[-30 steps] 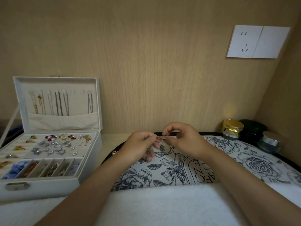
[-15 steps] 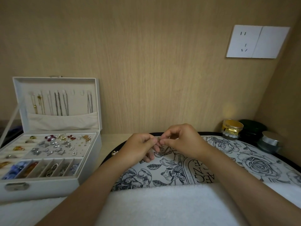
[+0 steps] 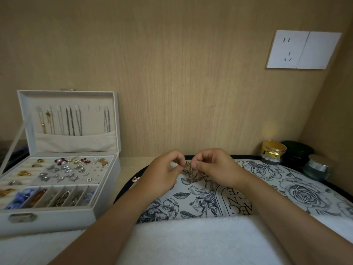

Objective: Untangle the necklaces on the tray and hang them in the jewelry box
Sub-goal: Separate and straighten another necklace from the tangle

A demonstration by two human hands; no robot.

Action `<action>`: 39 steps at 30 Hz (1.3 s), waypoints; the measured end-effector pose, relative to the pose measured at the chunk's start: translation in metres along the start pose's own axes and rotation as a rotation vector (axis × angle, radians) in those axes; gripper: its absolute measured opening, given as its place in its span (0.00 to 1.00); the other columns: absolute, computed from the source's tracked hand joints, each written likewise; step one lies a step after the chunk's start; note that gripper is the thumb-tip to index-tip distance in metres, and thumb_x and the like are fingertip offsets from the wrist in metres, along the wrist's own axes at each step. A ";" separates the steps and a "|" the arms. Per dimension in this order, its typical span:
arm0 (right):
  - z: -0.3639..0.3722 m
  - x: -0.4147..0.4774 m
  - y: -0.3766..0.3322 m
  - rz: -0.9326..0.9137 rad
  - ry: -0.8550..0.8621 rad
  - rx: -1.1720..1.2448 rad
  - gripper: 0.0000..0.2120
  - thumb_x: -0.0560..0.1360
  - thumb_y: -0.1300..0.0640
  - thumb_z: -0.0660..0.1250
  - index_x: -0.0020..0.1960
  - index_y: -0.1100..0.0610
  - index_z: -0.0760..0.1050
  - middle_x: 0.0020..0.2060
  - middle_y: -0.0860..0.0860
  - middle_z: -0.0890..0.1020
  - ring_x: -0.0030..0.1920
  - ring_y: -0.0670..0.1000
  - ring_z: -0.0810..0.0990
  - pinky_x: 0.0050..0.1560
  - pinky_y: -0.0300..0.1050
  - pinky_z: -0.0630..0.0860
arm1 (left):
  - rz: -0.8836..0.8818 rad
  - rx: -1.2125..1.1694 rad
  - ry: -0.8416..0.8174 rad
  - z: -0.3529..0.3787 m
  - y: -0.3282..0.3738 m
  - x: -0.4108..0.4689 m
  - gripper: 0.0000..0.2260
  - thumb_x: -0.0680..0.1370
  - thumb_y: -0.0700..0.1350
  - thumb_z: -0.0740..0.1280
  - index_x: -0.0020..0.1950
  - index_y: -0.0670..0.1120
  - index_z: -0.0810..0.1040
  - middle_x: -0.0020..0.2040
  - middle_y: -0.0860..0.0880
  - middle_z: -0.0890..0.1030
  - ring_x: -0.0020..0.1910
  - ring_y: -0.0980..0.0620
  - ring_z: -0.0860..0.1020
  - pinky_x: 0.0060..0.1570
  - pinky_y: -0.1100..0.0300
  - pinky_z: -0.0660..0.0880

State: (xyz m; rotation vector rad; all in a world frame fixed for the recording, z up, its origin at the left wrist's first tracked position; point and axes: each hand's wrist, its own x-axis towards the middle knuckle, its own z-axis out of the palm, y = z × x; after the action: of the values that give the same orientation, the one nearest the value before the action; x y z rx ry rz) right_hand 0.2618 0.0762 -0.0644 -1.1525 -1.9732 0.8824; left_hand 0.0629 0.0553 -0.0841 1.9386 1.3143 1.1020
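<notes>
A tangled bunch of thin necklace chains (image 3: 191,173) hangs between my two hands just above the flower-printed tray (image 3: 298,190). My left hand (image 3: 164,175) pinches the tangle from the left with curled fingers. From the right, my right hand (image 3: 213,168) pinches it between thumb and forefinger. The white jewelry box (image 3: 63,211) stands open at the left. Several chains hang on hooks inside its upright lid (image 3: 68,119). Two hooks near the lid's right side look bare.
A small charm (image 3: 136,178) lies on the tray's dark rim left of my left hand. A gold jar (image 3: 273,152), a dark round jar (image 3: 297,152) and a silver-lidded jar (image 3: 318,167) stand at the back right corner. A white towel (image 3: 200,241) covers the front edge.
My hands have drawn closer together and dropped slightly toward the tray. The chain that was stretched between them a second ago now hangs bunched under my fingertips.
</notes>
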 end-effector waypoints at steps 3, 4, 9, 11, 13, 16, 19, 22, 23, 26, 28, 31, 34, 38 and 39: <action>0.001 0.000 0.000 0.011 0.007 -0.006 0.05 0.79 0.57 0.70 0.46 0.53 0.83 0.38 0.56 0.85 0.37 0.49 0.82 0.46 0.49 0.81 | 0.042 0.090 0.076 0.004 -0.001 0.001 0.14 0.77 0.38 0.69 0.38 0.57 0.79 0.44 0.55 0.79 0.32 0.59 0.75 0.37 0.66 0.72; 0.002 0.000 0.000 0.011 0.008 -0.008 0.05 0.79 0.57 0.69 0.46 0.53 0.83 0.37 0.55 0.85 0.37 0.48 0.82 0.45 0.47 0.80 | 0.037 0.101 0.094 0.006 0.000 0.002 0.16 0.77 0.38 0.70 0.37 0.59 0.79 0.47 0.56 0.80 0.34 0.60 0.75 0.39 0.67 0.71; 0.006 0.000 -0.004 0.001 0.046 -0.005 0.06 0.79 0.59 0.69 0.45 0.55 0.82 0.34 0.51 0.83 0.34 0.44 0.80 0.39 0.37 0.77 | -0.164 -0.079 0.125 0.009 0.008 0.003 0.04 0.76 0.46 0.72 0.44 0.53 0.86 0.52 0.61 0.83 0.42 0.60 0.81 0.41 0.69 0.77; 0.007 0.000 -0.005 0.001 0.060 0.007 0.06 0.79 0.59 0.69 0.44 0.55 0.82 0.33 0.51 0.83 0.33 0.44 0.80 0.38 0.36 0.76 | -0.189 -0.133 0.124 0.009 0.009 0.003 0.04 0.76 0.47 0.73 0.49 0.50 0.87 0.51 0.60 0.84 0.45 0.60 0.83 0.38 0.76 0.73; 0.007 0.000 -0.005 0.001 0.072 0.028 0.05 0.78 0.59 0.70 0.44 0.55 0.82 0.34 0.53 0.84 0.34 0.46 0.81 0.37 0.37 0.76 | -0.212 -0.196 0.123 0.008 0.009 0.003 0.06 0.76 0.46 0.73 0.51 0.47 0.86 0.50 0.53 0.86 0.43 0.58 0.83 0.39 0.71 0.74; 0.008 0.000 -0.003 -0.005 0.089 0.031 0.04 0.77 0.57 0.72 0.43 0.54 0.83 0.36 0.54 0.84 0.34 0.46 0.81 0.38 0.40 0.78 | -0.226 -0.186 0.110 0.007 0.009 0.003 0.04 0.77 0.46 0.72 0.50 0.49 0.86 0.48 0.52 0.87 0.44 0.56 0.83 0.46 0.67 0.75; 0.010 0.001 -0.001 -0.008 0.113 -0.024 0.05 0.76 0.55 0.72 0.42 0.53 0.83 0.33 0.47 0.82 0.32 0.41 0.78 0.36 0.37 0.75 | -0.203 -0.099 0.097 0.008 0.009 0.002 0.05 0.78 0.47 0.70 0.50 0.52 0.86 0.45 0.54 0.86 0.43 0.56 0.83 0.46 0.64 0.77; 0.011 0.000 -0.001 -0.017 0.111 -0.071 0.05 0.77 0.55 0.71 0.42 0.53 0.82 0.33 0.45 0.81 0.32 0.40 0.76 0.35 0.34 0.74 | -0.213 -0.031 0.122 0.010 0.010 0.002 0.05 0.79 0.49 0.68 0.46 0.52 0.84 0.35 0.57 0.82 0.31 0.64 0.78 0.38 0.64 0.74; 0.011 0.000 -0.001 -0.019 0.111 -0.101 0.06 0.77 0.55 0.70 0.42 0.53 0.82 0.32 0.44 0.81 0.31 0.39 0.76 0.35 0.34 0.74 | -0.220 -0.014 0.128 0.010 0.010 0.002 0.06 0.79 0.49 0.67 0.45 0.52 0.83 0.30 0.59 0.80 0.27 0.64 0.75 0.33 0.65 0.71; 0.009 0.000 0.000 -0.024 0.124 -0.135 0.06 0.79 0.55 0.68 0.43 0.52 0.79 0.32 0.42 0.80 0.31 0.41 0.77 0.36 0.37 0.75 | -0.215 -0.039 0.120 0.008 0.010 0.001 0.07 0.80 0.48 0.66 0.45 0.50 0.82 0.28 0.58 0.79 0.25 0.61 0.73 0.26 0.69 0.68; 0.008 0.000 -0.002 -0.020 0.114 -0.040 0.06 0.80 0.56 0.67 0.45 0.54 0.79 0.34 0.44 0.80 0.33 0.44 0.79 0.38 0.40 0.77 | -0.190 -0.051 0.116 0.007 0.010 0.001 0.07 0.80 0.47 0.67 0.45 0.48 0.82 0.36 0.54 0.81 0.29 0.58 0.75 0.26 0.70 0.68; 0.008 -0.001 -0.005 -0.009 0.058 0.098 0.04 0.77 0.56 0.72 0.49 0.56 0.83 0.39 0.51 0.84 0.37 0.49 0.82 0.42 0.41 0.80 | -0.136 -0.047 0.105 0.008 0.010 0.002 0.06 0.79 0.45 0.68 0.44 0.48 0.82 0.45 0.52 0.81 0.33 0.64 0.75 0.32 0.73 0.69; 0.009 -0.001 -0.005 0.001 0.037 0.108 0.03 0.75 0.57 0.74 0.46 0.56 0.85 0.35 0.49 0.85 0.36 0.46 0.82 0.40 0.38 0.78 | -0.112 -0.047 0.079 0.008 0.008 0.002 0.06 0.78 0.45 0.69 0.43 0.48 0.83 0.47 0.52 0.81 0.37 0.66 0.76 0.36 0.74 0.70; 0.011 -0.001 -0.004 -0.017 0.060 0.037 0.04 0.75 0.57 0.75 0.42 0.55 0.86 0.35 0.48 0.86 0.36 0.43 0.81 0.40 0.38 0.78 | -0.147 -0.024 0.160 0.008 0.010 0.000 0.04 0.74 0.45 0.71 0.40 0.49 0.83 0.43 0.54 0.82 0.35 0.61 0.77 0.33 0.71 0.71; 0.012 -0.001 -0.004 -0.031 0.079 0.018 0.04 0.75 0.57 0.75 0.41 0.54 0.86 0.35 0.47 0.86 0.36 0.43 0.82 0.41 0.39 0.79 | -0.155 -0.028 0.185 0.008 0.011 0.000 0.04 0.73 0.45 0.71 0.39 0.50 0.83 0.42 0.53 0.82 0.33 0.59 0.77 0.31 0.70 0.71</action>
State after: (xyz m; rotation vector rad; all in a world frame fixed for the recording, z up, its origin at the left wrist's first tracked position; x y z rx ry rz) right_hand 0.2507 0.0715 -0.0677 -1.1269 -1.9102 0.8243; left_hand 0.0751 0.0510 -0.0798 1.7156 1.5108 1.2374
